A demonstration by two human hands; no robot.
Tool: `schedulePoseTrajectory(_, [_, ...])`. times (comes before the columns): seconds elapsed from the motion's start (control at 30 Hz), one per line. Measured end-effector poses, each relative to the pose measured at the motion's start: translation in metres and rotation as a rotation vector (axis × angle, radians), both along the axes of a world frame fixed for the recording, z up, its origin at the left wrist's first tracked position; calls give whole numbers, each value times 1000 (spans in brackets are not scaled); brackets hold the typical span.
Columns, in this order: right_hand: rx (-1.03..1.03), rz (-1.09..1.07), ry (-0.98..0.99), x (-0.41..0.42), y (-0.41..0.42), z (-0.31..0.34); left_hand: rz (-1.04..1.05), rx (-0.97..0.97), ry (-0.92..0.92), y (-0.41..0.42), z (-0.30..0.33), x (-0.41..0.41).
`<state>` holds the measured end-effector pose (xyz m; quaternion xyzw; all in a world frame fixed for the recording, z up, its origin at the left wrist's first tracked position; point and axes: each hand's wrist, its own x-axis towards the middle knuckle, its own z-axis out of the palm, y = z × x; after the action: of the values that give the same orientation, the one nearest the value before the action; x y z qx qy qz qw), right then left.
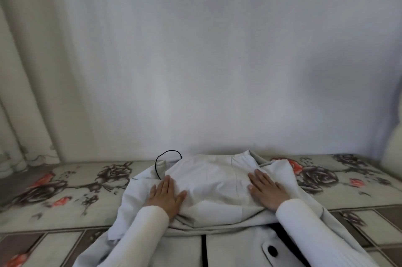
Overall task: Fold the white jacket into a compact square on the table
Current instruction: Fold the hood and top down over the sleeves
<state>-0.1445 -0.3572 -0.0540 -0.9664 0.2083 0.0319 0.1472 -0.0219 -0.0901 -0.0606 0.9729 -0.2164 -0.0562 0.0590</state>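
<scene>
The white jacket lies spread on the table, its far part folded toward me into a raised layer. A thin black loop sticks up at its far left. Near the bottom edge the jacket shows black trim and a black button. My left hand lies flat, fingers straight, pressing the left side of the folded layer. Pressing flat on the right side is my right hand. Both arms wear white sleeves.
The table carries a cloth with dark and red roses and a tiled border near me. A white wall rises right behind it. A pale curtain hangs at the left, and a white rounded object sits far right.
</scene>
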Motion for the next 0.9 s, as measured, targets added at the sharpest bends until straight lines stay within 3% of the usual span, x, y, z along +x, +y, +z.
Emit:
schedulePoseTrajectory(0.2, [-5, -24, 16, -14, -15, 25, 81, -65, 74, 27, 24, 4])
schedulePoseTrajectory(0.33, [-5, 0, -4, -8, -15, 62, -25, -35, 12, 27, 57, 16])
schedulePoseTrajectory(0.5, [-45, 108, -31, 19, -12, 103, -171, 17, 63, 3, 104, 29])
schedulePoseTrajectory(0.63, [-40, 171, 19, 50, -4, 106, -231, 110, 102, -26, 114, 34])
schedulePoseTrajectory(0.9, [-258, 240, 111, 89, -3, 78, -211, 311, 114, -52, 93, 54])
